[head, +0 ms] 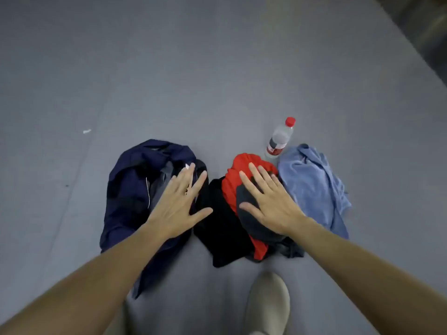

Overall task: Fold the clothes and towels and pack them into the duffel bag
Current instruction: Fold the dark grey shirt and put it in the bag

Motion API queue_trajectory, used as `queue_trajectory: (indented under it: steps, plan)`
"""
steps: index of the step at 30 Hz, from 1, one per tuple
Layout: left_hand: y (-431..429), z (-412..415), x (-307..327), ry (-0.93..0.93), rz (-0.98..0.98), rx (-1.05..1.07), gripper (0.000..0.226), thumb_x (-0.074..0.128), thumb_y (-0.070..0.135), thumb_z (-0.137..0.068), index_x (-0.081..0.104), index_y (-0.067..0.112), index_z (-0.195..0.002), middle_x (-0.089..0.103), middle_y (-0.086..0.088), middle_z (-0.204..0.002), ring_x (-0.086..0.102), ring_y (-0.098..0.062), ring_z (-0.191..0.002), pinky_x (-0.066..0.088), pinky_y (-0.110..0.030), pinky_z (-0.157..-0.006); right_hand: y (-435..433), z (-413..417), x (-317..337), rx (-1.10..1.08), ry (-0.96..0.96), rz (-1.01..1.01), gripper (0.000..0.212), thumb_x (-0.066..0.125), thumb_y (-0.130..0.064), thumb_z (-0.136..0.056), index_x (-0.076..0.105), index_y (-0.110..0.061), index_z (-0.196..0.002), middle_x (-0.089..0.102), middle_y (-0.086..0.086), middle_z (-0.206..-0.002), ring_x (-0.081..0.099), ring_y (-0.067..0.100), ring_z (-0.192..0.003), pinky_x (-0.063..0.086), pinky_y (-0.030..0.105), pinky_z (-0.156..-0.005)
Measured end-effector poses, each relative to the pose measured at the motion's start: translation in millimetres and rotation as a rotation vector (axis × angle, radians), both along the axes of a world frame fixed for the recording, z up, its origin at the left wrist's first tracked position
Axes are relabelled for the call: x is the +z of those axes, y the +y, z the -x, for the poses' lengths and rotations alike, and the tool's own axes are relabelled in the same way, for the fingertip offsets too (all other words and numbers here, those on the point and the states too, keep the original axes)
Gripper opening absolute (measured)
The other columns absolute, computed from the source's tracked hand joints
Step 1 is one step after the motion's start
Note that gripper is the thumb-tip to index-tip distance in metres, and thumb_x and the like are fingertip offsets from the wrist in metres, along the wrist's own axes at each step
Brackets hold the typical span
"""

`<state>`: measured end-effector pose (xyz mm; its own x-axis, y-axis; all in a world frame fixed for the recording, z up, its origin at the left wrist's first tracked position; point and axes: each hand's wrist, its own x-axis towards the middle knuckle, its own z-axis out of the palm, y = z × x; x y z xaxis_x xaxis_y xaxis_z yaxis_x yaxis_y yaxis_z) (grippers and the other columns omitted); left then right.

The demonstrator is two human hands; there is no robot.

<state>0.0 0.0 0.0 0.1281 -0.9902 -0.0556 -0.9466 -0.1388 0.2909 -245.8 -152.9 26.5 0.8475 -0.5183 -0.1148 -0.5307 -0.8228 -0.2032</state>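
Note:
A crumpled navy duffel bag lies on the grey floor at the left. To its right sits a heap of a black garment, a red garment and a dark grey one. A light blue towel lies bunched at the far right. My left hand is stretched out flat with fingers spread over the bag's right side. My right hand is spread flat over the red and grey garments. Neither hand holds anything.
A clear plastic water bottle with a red cap stands just behind the red garment and the towel. My beige shoe is at the bottom centre. A small white scrap lies on the floor to the left.

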Motion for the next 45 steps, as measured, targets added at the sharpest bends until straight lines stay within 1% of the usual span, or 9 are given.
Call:
queue_trajectory:
  steps: [12, 23, 27, 30, 34, 37, 39, 41, 45]
  plan:
    - [11.3, -45.9, -181.4, -0.1, -0.441, -0.011, 0.104, 0.008, 0.098, -0.073, -0.027, 0.04, -0.152, -0.032, -0.001, -0.162, -0.03, -0.023, -0.149, 0.0, -0.054, -0.124, 6.3, -25.6, -182.1, 0.012, 0.263, 0.023, 0.101, 0.036, -0.086, -0.082, -0.005, -0.036, -0.159, -0.014, 0.005, -0.167, -0.013, 0.033, -0.153, 0.004, 0.074, -0.113]
    - [75.7, -136.6, -192.2, -0.154, -0.464, 0.113, 0.1, 0.014, 0.094, -0.077, -0.015, 0.04, -0.156, -0.024, 0.003, -0.165, -0.024, -0.021, -0.152, 0.009, -0.054, -0.121, -33.9, 4.2, -195.6, -0.094, 0.364, 0.082, 0.096, 0.029, -0.084, -0.083, -0.009, -0.037, -0.158, -0.017, 0.0, -0.167, -0.013, 0.028, -0.154, 0.006, 0.072, -0.115]
    - [98.2, -156.9, -189.0, -0.145, -0.479, 0.13, 0.102, 0.02, 0.093, -0.079, 0.002, 0.035, -0.16, -0.012, 0.001, -0.168, -0.013, -0.022, -0.155, -0.008, -0.044, -0.121, -45.3, 15.8, -190.9, -0.112, 0.406, 0.069, 0.097, 0.023, -0.087, -0.083, -0.012, -0.037, -0.157, -0.019, 0.001, -0.166, -0.016, 0.028, -0.153, 0.006, 0.072, -0.115]
    - [100.5, -154.5, -184.4, -0.144, -0.504, 0.143, 0.103, 0.018, 0.095, -0.077, -0.003, 0.037, -0.159, -0.011, 0.001, -0.168, -0.013, -0.023, -0.155, 0.004, -0.052, -0.121, -37.8, 9.9, -182.3, -0.111, 0.39, 0.055, 0.097, 0.027, -0.085, -0.085, -0.014, -0.036, -0.157, -0.017, 0.002, -0.167, -0.015, 0.029, -0.153, 0.005, 0.072, -0.115]
    - [93.9, -135.2, -167.5, -0.165, -0.478, 0.155, 0.104, 0.008, 0.096, -0.074, -0.017, 0.037, -0.156, -0.021, -0.001, -0.166, -0.021, -0.022, -0.152, -0.013, -0.043, -0.12, -16.7, 14.8, -154.7, -0.205, 0.173, 0.157, 0.086, 0.04, -0.07, -0.093, 0.006, -0.03, -0.161, 0.003, 0.006, -0.168, 0.002, 0.03, -0.155, 0.008, 0.065, -0.119]
    - [88.5, -114.7, -152.3, -0.172, -0.416, 0.173, 0.098, 0.008, 0.09, -0.081, -0.013, 0.034, -0.158, -0.015, -0.006, -0.167, -0.015, -0.024, -0.154, -0.002, -0.047, -0.123, -12.8, 38.9, -130.6, -0.404, 0.102, 0.211, 0.075, 0.047, -0.051, -0.097, 0.015, -0.025, -0.16, 0.012, 0.01, -0.167, 0.014, 0.034, -0.153, 0.015, 0.058, -0.12]
    - [79.3, -97.1, -136.1, -0.167, -0.349, 0.151, 0.092, 0.01, 0.085, -0.086, -0.007, 0.032, -0.16, -0.005, -0.009, -0.168, -0.008, -0.025, -0.155, -0.003, -0.043, -0.123, -14.9, 61.8, -118.9, -0.618, 0.132, 0.156, 0.081, 0.059, -0.044, -0.092, 0.02, -0.021, -0.159, 0.027, 0.016, -0.161, 0.039, 0.04, -0.139, 0.039, 0.054, -0.107]
    - [66.6, -81.3, -116.9, -0.136, -0.303, 0.129, 0.088, 0.012, 0.082, -0.089, -0.005, 0.033, -0.16, -0.002, -0.008, -0.168, -0.007, -0.024, -0.155, -0.005, -0.04, -0.122, -14.1, 76.5, -115.8, -0.707, 0.151, 0.052, 0.073, 0.068, -0.029, -0.09, 0.036, -0.014, -0.154, 0.055, 0.02, -0.133, 0.061, 0.041, -0.109, 0.055, 0.049, -0.08]
    - [31.3, -48.2, -57.2, -0.19, -0.162, 0.053, 0.081, 0.011, 0.077, -0.093, -0.005, 0.033, -0.16, 0.005, -0.009, -0.168, 0.0, -0.027, -0.155, 0.008, -0.046, -0.123, -20.7, 72.1, -79.2, -0.685, 0.037, -0.005, 0.025, 0.057, -0.005, -0.092, 0.069, -0.006, -0.114, 0.062, 0.016, -0.097, 0.064, 0.042, -0.084, 0.052, 0.043, -0.064]
